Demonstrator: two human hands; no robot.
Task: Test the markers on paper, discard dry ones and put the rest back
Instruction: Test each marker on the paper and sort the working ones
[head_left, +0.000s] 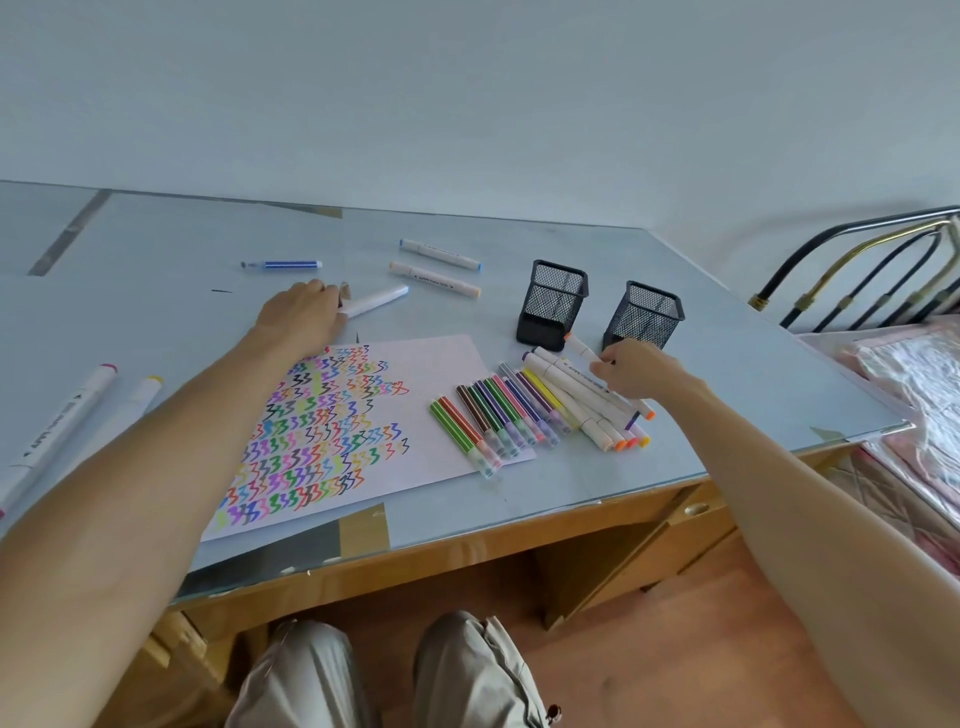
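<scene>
A person seated at a glass-topped worktop (727, 322) sorts markers beside a sheet of white paper (436, 374) covered in rows of multicoloured zigzag strokes. The left hand (304, 317) lies knuckles-up past the paper's far edge, its fingers curled round the end of a white, blue-capped marker (376, 300) lying on the glass. The right hand (631, 371) pinches an orange-tipped white marker (582, 349) that lies across a heap of thick white markers (587, 405), just in front of two square black wire-mesh holders (553, 301) (644, 317) standing upright side by side. Next to that heap, about nine slim striped pens (493, 415) with clear caps lie fanned in a row, partly on the paper's right edge. Farther back lie two more thick white markers (440, 253) (435, 279) and one slim blue pen (288, 265). Two thick white markers (62, 431) (137, 400), capped pink and yellow, rest at the near left. A metal bed frame (857, 260) stands to the right.
</scene>
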